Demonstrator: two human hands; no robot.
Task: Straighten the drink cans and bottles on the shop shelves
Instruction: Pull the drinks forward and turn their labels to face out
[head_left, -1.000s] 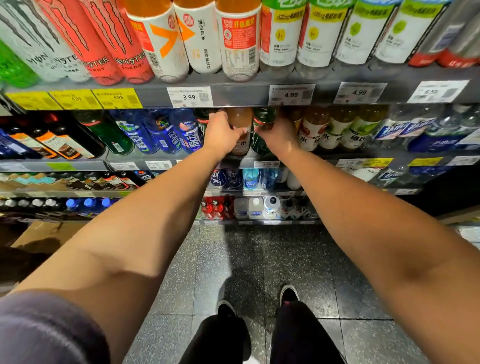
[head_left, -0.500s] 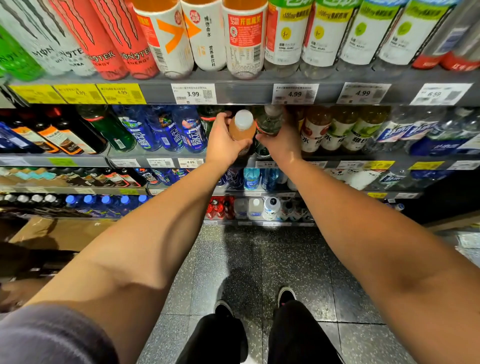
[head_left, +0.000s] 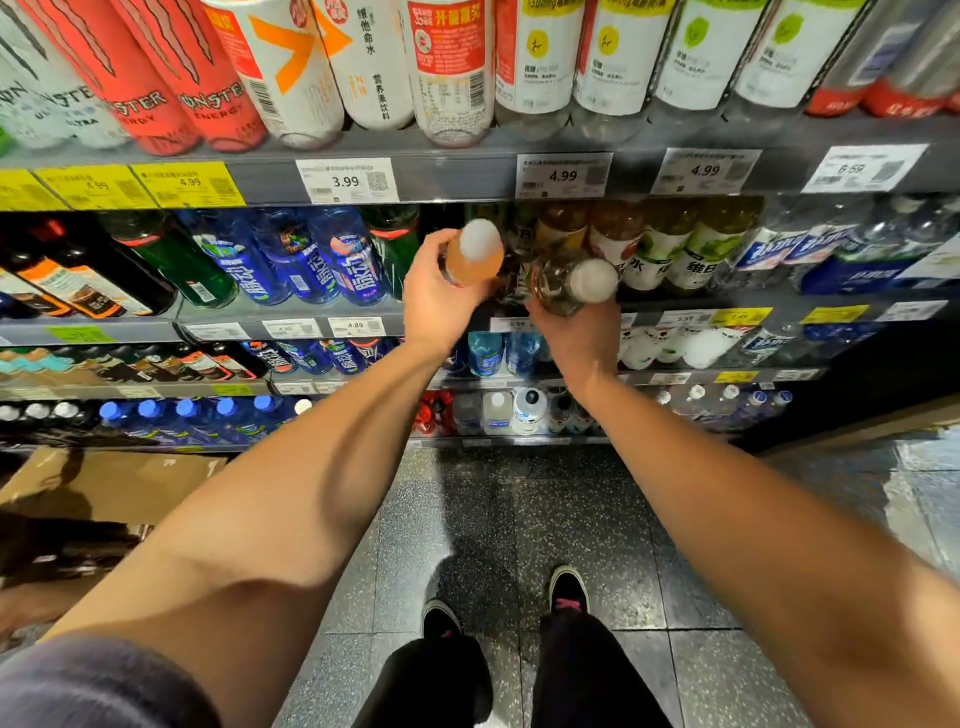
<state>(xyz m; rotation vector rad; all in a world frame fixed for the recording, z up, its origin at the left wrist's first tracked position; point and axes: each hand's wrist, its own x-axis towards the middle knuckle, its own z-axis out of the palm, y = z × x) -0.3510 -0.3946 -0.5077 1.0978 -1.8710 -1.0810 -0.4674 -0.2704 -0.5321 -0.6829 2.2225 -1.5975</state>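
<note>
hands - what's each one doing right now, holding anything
Left hand: closed round an orange drink bottle with a white cap.
Right hand: closed round a clear bottle with a white cap.

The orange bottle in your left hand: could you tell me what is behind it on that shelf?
Behind the orange bottle, held by the left hand, the shelf slot looks dark; a green bottle stands just left. Whatever sits deeper is covered by bottle and hand.

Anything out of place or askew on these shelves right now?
Two bottles are off the second shelf: the left hand holds an orange bottle, the right hand a clear bottle, both tipped caps-forward. No spills or damage visible.
</note>
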